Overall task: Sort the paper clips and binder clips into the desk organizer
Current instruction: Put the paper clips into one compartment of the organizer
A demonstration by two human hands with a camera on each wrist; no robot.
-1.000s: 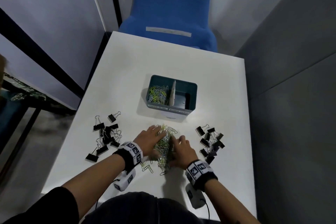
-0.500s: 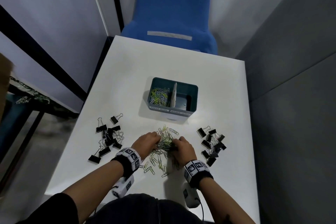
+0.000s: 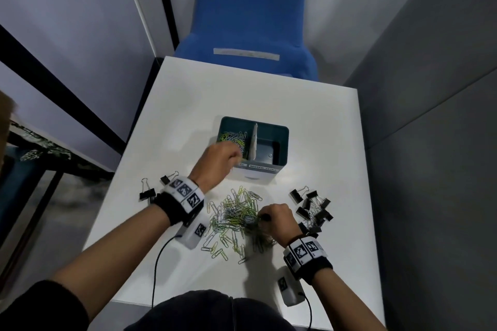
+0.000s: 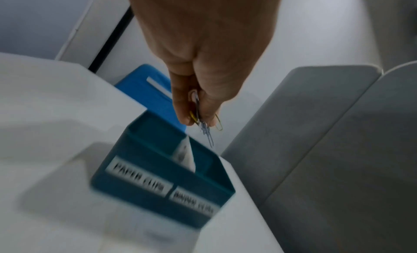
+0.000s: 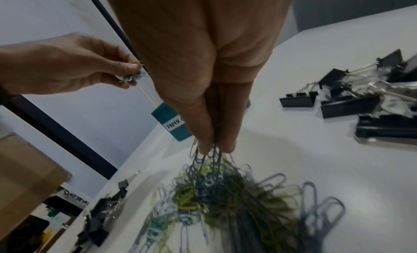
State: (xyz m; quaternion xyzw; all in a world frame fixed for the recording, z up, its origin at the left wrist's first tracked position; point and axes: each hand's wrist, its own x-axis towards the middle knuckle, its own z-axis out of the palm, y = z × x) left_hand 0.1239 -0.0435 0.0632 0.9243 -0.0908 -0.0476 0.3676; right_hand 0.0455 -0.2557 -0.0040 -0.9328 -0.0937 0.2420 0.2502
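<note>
A teal desk organizer (image 3: 279,131) stands mid-table, split by a white divider; its left compartment holds paper clips (image 3: 233,137). My left hand (image 3: 220,160) hovers at that compartment's near edge and pinches a few paper clips (image 4: 204,122) between thumb and fingers. Loose silver and yellow-green paper clips (image 3: 234,219) lie in a pile nearer me. My right hand (image 3: 277,219) pinches a bunch of paper clips (image 5: 208,156) at the pile's right side. The organizer (image 4: 162,169) carries two labels, the left reading PAPER CLIPS.
Black binder clips lie in two groups: one (image 3: 313,208) right of the pile, one (image 3: 150,192) to the left, partly hidden by my left wrist. A blue chair (image 3: 250,21) stands behind the white table (image 3: 322,142). Grey partition walls close in on the right.
My left hand has lifted from the pile with a few paper clips and moved forward to the organizer's left compartment. My right hand stays at the pile, pinching clips.
</note>
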